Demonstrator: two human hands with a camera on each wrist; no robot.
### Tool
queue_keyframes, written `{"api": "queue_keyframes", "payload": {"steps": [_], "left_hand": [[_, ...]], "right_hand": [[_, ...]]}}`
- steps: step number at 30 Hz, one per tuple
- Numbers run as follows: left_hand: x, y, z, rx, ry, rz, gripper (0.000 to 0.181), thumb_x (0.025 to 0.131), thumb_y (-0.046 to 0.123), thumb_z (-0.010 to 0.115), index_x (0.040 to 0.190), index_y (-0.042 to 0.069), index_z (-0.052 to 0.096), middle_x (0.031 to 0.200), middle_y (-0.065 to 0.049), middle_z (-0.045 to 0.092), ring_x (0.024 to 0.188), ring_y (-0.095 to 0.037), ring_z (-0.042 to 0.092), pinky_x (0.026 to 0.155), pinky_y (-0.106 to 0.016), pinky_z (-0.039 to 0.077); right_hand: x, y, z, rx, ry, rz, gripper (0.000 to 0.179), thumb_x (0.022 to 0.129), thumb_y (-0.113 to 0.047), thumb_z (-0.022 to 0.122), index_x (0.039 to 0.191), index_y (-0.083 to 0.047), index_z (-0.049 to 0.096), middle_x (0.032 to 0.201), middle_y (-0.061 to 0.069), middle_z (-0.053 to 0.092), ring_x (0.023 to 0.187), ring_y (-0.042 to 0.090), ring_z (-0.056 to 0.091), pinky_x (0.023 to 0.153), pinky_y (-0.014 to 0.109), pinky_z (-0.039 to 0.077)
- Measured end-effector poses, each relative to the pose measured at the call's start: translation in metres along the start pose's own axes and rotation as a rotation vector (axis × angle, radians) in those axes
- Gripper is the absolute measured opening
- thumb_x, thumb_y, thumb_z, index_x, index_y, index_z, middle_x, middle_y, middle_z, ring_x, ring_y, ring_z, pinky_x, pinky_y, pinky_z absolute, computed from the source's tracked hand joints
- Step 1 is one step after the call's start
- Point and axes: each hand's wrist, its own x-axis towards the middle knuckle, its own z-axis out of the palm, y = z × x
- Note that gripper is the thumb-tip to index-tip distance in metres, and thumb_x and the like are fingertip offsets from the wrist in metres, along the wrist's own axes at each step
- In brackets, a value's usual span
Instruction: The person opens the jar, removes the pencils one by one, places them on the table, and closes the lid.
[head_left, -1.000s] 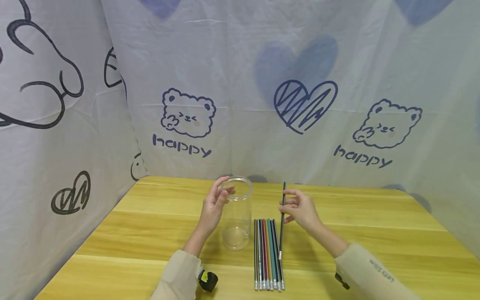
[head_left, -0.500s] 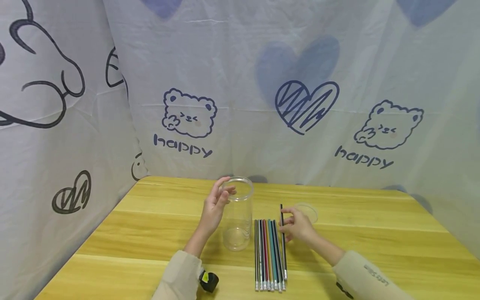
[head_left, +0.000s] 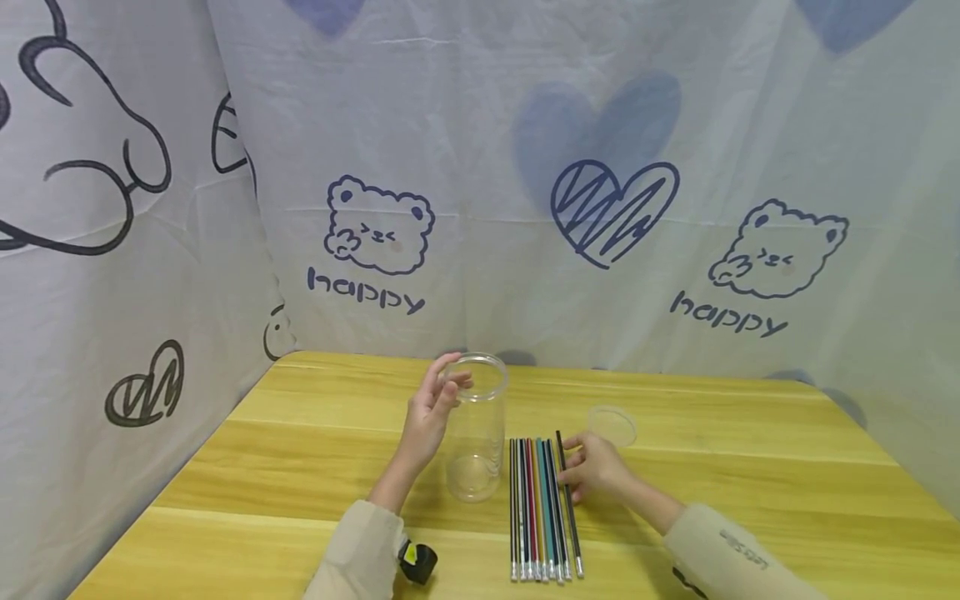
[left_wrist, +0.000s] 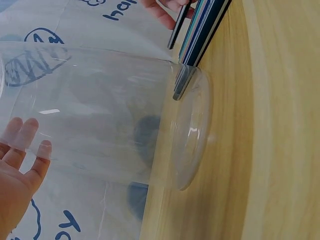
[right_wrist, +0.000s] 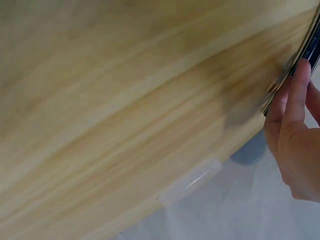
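A tall clear plastic jar [head_left: 476,442] stands upright and uncovered on the table. My left hand [head_left: 431,417] holds it near the rim from the left, fingers and thumb curved against its wall [left_wrist: 100,115]. To its right lie several pencils [head_left: 534,508] side by side in a row, eraser ends towards me, in black, red, yellow and teal. My right hand [head_left: 594,467] pinches a dark pencil [head_left: 570,517] at the row's right edge. That pencil slants slightly, its far end close to the row. In the right wrist view, my right hand [right_wrist: 297,135] partly hides the pencils.
A round clear lid [head_left: 612,426] lies flat behind my right hand. The wooden table [head_left: 300,467] ends at a printed cloth [head_left: 480,208] hanging along the back and left side.
My right hand has brought the dark pencil down and nearer to me, beside the row, uncovering the clear lid. My left hand and the jar stay in place.
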Motion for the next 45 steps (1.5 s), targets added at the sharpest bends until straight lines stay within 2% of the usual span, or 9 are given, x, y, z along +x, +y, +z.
{"api": "queue_keyframes", "payload": {"steps": [9,22,29,30,32,35,38,40,45], "left_hand": [[0.000,0.004,0.002,-0.050,0.013,0.009,0.047,0.096,0.029,0.039,0.125,-0.007,0.034,0.106,-0.035,0.052,0.097,-0.050,0.048,0.077,-0.028,0.044],[0.000,0.003,0.003,-0.030,0.011,0.007,0.050,0.096,0.033,0.038,0.126,-0.007,0.034,0.107,-0.033,0.052,0.097,-0.048,0.049,0.077,-0.031,0.045],[0.001,-0.030,-0.002,-0.059,-0.014,0.008,0.056,0.091,0.043,0.043,0.131,0.004,0.034,0.111,-0.026,0.053,0.100,-0.041,0.051,0.083,-0.041,0.044],[0.000,-0.030,-0.002,-0.066,-0.021,0.000,0.059,0.090,0.044,0.045,0.132,0.003,0.033,0.112,-0.027,0.052,0.101,-0.041,0.051,0.084,-0.043,0.043],[0.000,-0.028,-0.002,-0.067,-0.031,-0.017,0.062,0.087,0.038,0.054,0.133,0.003,0.031,0.114,-0.027,0.051,0.101,-0.040,0.050,0.084,-0.044,0.044],[-0.001,-0.018,-0.001,-0.040,-0.042,-0.035,0.068,0.079,0.016,0.067,0.133,0.001,0.028,0.115,-0.029,0.050,0.100,-0.042,0.050,0.082,-0.052,0.043],[-0.002,-0.005,0.001,-0.007,-0.041,-0.046,0.074,0.070,-0.005,0.068,0.132,-0.001,0.027,0.115,-0.030,0.049,0.100,-0.046,0.048,0.081,-0.058,0.039],[-0.002,0.001,0.003,-0.001,-0.041,-0.054,0.076,0.069,-0.009,0.068,0.132,-0.001,0.027,0.114,-0.030,0.049,0.100,-0.047,0.047,0.081,-0.059,0.038],[-0.002,0.004,0.004,0.019,-0.033,-0.071,0.076,0.068,-0.010,0.068,0.132,-0.001,0.027,0.113,-0.029,0.050,0.097,-0.044,0.050,0.081,-0.058,0.039]], "right_hand": [[0.002,0.004,0.002,-0.054,-0.002,-0.002,0.042,0.069,0.016,0.065,0.107,0.017,0.048,0.072,0.013,0.050,0.049,0.019,0.054,0.044,0.031,0.051],[0.001,0.002,0.003,-0.045,-0.009,0.012,0.037,0.068,0.017,0.065,0.101,0.016,0.049,0.071,0.014,0.050,0.048,0.018,0.053,0.044,0.031,0.051],[0.002,0.001,0.005,-0.027,-0.005,0.022,0.034,0.067,0.017,0.065,0.098,0.017,0.050,0.068,0.014,0.051,0.044,0.018,0.054,0.044,0.031,0.051],[0.002,0.001,0.005,-0.028,-0.006,0.022,0.034,0.067,0.017,0.066,0.098,0.017,0.050,0.068,0.014,0.051,0.043,0.018,0.054,0.044,0.032,0.051],[0.002,0.001,0.004,-0.029,-0.009,0.017,0.034,0.067,0.017,0.066,0.098,0.017,0.050,0.068,0.014,0.051,0.043,0.018,0.054,0.044,0.032,0.051],[0.002,0.002,0.003,-0.037,-0.012,0.007,0.035,0.068,0.015,0.067,0.099,0.017,0.051,0.069,0.013,0.051,0.044,0.018,0.054,0.044,0.031,0.051],[0.001,0.003,0.002,-0.045,-0.005,-0.002,0.036,0.068,0.012,0.068,0.099,0.016,0.052,0.071,0.013,0.053,0.049,0.019,0.055,0.045,0.031,0.051],[0.001,0.004,0.000,-0.052,0.006,-0.009,0.036,0.068,0.009,0.070,0.099,0.015,0.052,0.072,0.012,0.054,0.053,0.019,0.056,0.047,0.031,0.051],[0.003,0.002,-0.007,-0.059,0.042,-0.043,0.034,0.070,0.002,0.071,0.099,0.012,0.055,0.073,0.009,0.058,0.055,0.019,0.056,0.048,0.032,0.051]]}}
